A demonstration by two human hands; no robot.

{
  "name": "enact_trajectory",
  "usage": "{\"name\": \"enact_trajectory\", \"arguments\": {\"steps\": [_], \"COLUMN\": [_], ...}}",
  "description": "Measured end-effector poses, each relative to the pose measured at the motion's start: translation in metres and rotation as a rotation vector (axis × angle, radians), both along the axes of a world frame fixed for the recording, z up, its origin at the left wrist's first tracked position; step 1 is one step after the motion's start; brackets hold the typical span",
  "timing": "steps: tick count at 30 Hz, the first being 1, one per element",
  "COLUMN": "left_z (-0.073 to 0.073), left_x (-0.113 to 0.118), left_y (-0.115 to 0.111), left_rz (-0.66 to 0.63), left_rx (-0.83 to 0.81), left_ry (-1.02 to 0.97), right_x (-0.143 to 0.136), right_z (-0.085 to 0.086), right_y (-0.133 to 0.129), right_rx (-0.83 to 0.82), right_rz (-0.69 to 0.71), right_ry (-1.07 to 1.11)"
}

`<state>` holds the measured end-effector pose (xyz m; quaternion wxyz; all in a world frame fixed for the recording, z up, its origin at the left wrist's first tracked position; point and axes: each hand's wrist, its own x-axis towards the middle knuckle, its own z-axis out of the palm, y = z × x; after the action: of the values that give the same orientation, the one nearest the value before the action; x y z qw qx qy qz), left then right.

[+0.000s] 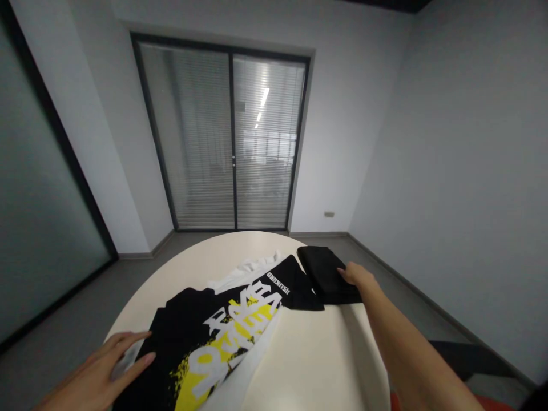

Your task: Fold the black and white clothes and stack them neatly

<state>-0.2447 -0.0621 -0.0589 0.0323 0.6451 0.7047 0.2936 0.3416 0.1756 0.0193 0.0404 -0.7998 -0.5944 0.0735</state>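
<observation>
A black and white shirt with yellow and white lettering point(188, 319) lies spread across the round table, slanting from the lower left to the upper right. My left hand point(107, 365) is at the shirt's left edge, thumb and fingers apart, fingertips at the black cloth. A folded black cloth point(323, 274) lies at the table's right side, against the shirt's sleeve. My right hand point(355, 274) reaches its right edge, the fingers together over that edge; the fingertips are partly hidden.
The round cream table point(308, 354) has its curved far edge near the glass doors with blinds point(269, 142). Something red point(492, 403) shows at the bottom right, below my right forearm. Grey walls stand on both sides.
</observation>
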Motion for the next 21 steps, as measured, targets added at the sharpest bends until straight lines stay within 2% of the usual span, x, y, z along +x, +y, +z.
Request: {"name": "enact_trajectory", "arguments": {"steps": [3, 5, 7, 9, 12, 15, 19, 21], "left_z": [0.008, 0.006, 0.002, 0.003, 0.011, 0.022, 0.032, 0.038], "left_x": [0.010, 0.021, 0.034, 0.047, 0.062, 0.075, 0.095, 0.107], "left_y": [0.014, 0.019, 0.023, 0.028, 0.035, 0.040, 0.041, 0.040], "left_rz": [-0.110, -0.163, -0.183, -0.177, -0.192, -0.214, -0.235, -0.256], "left_rx": [-0.088, -0.161, -0.188, -0.143, -0.055, -0.012, 0.006, -0.006], "left_ry": [0.070, 0.121, 0.152, 0.154, 0.107, 0.030, -0.113, -0.226], "right_x": [0.010, 0.009, 0.004, -0.005, -0.024, -0.049, -0.089, -0.114], "right_z": [-0.019, -0.021, -0.011, 0.008, 0.057, 0.121, 0.209, 0.243], "right_y": [-0.015, -0.017, -0.014, -0.009, -0.004, -0.013, -0.044, -0.064], "right_rx": [0.015, 0.059, 0.111, 0.165, 0.283, 0.572, 1.149, 1.286], "right_rz": [-0.058, -0.049, -0.025, 0.000, 0.058, 0.202, 0.460, 0.687], "right_ry": [-0.049, -0.074, -0.103, -0.135, -0.188, -0.195, 0.094, 0.278]}}
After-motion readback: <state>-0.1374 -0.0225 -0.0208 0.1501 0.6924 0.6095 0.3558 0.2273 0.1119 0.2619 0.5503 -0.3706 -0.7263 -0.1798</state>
